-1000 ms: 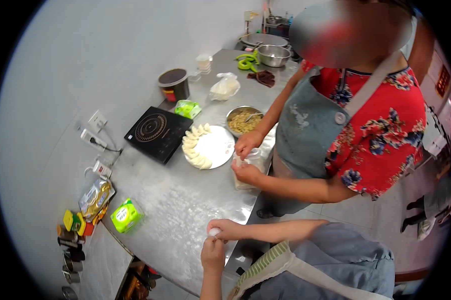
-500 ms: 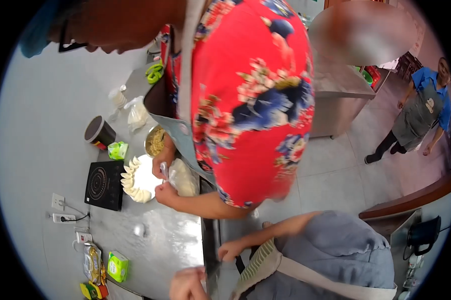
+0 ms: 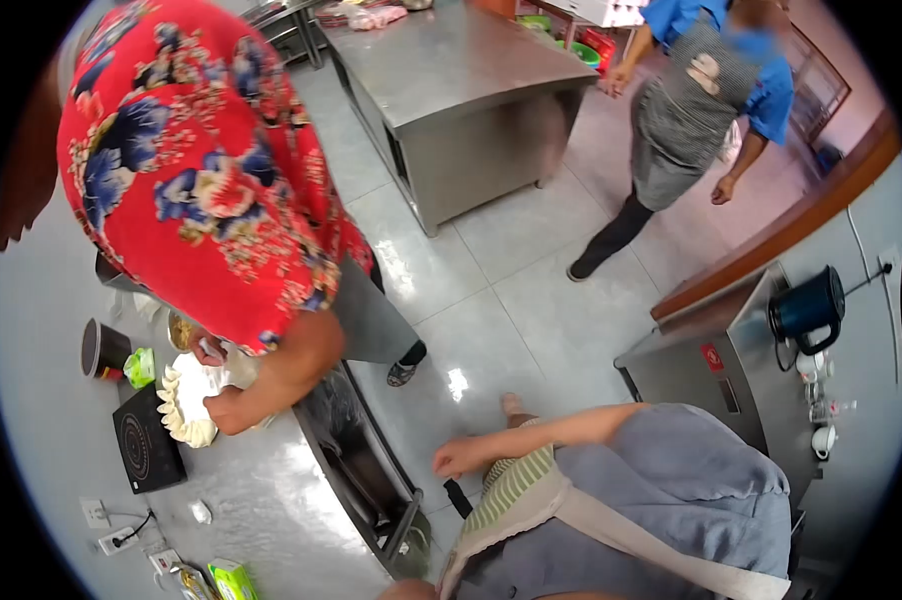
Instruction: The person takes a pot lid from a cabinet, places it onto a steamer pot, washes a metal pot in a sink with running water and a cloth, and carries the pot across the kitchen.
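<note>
My right hand [image 3: 456, 457] hangs in front of my striped apron, over the floor, with its fingers loosely curled in and nothing visible in them. A black strip [image 3: 458, 497] shows just below it. Of my left hand [image 3: 408, 590] only a sliver appears at the bottom edge; its fingers are hidden. Nearest to my hands is the steel counter [image 3: 271, 520]. Farther along it, a co-worker in a red floral shirt [image 3: 191, 170] leans over a white plate [image 3: 203, 378] edged with dumplings [image 3: 176, 410], both hands close above it.
An induction cooker [image 3: 149, 440], a dark bucket [image 3: 104, 348] and a green packet [image 3: 233, 580] stand on the counter. A steel table [image 3: 501, 150] stands across the tiled floor. Another person in a grey apron [image 3: 676, 110] is at the right. A kettle [image 3: 806, 305] sits above a steel cabinet [image 3: 711, 370].
My view has swung right, so the counter and the floral-shirted co-worker sit farther left. My left hand has dropped mostly out of the frame. The person in the grey apron appears larger.
</note>
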The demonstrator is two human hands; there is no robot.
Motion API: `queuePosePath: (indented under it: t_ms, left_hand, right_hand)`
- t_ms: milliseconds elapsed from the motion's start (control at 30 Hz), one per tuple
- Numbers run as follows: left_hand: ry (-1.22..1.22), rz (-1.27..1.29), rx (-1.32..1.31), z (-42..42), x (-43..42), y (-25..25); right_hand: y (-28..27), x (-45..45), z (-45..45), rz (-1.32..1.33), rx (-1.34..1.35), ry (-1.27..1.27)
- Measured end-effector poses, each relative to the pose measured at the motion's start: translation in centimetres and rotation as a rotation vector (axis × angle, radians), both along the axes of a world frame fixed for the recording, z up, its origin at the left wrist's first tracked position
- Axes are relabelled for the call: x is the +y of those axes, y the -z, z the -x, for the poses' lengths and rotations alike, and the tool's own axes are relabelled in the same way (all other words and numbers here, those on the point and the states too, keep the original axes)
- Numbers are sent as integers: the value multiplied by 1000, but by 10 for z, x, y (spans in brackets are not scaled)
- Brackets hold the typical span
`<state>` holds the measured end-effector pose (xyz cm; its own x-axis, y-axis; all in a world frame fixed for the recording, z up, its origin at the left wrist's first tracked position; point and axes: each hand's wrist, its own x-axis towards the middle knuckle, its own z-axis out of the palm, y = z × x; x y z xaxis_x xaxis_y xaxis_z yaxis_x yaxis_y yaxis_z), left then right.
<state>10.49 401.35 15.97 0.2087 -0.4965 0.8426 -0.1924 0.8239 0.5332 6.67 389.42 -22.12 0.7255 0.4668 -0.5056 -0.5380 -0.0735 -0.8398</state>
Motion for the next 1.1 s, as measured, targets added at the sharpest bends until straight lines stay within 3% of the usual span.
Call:
queuePosePath:
  t_ms: [100,167,233,300,333,367,567,633,733,967,1067,1100]
  left_hand:
    - [-45,-145,71,43,-28,4]
    - [-70,-173,98,69,-35,37]
    - [-278,-312,212,104,-47,60]
    - [-398,-728,338,137,-73,51]
    - [-329,-703,420,160,-79,81]
    - [-405,-834,438,163,-83,90]
    - [-135,-897,507,232,-127,133]
    - [-58,-873,528,252,-120,160]
    - [57,-915,507,288,-122,180]
    - [169,-1093,621,392,-101,227]
    - [113,-1175,686,437,-90,243]
    - [127,-1173,675,452,-89,248]
  right_hand:
    - [-30,-15,29,-30,54,-18]
    - [-31,-37,50,-42,91,-25]
    - [-27,-56,78,-71,82,119]
    - [-36,-88,114,-100,126,196]
    - [-38,-111,134,-109,170,282]
    - [-22,-118,146,-136,221,326]
    - [10,-196,300,-271,414,1039]
    - [43,-196,360,-350,410,1359]
    - [40,-184,449,-344,448,1604]
    - [80,-102,634,-443,588,1797]
    - [102,-96,709,-425,569,2029]
    - [107,-100,732,-311,594,2116]
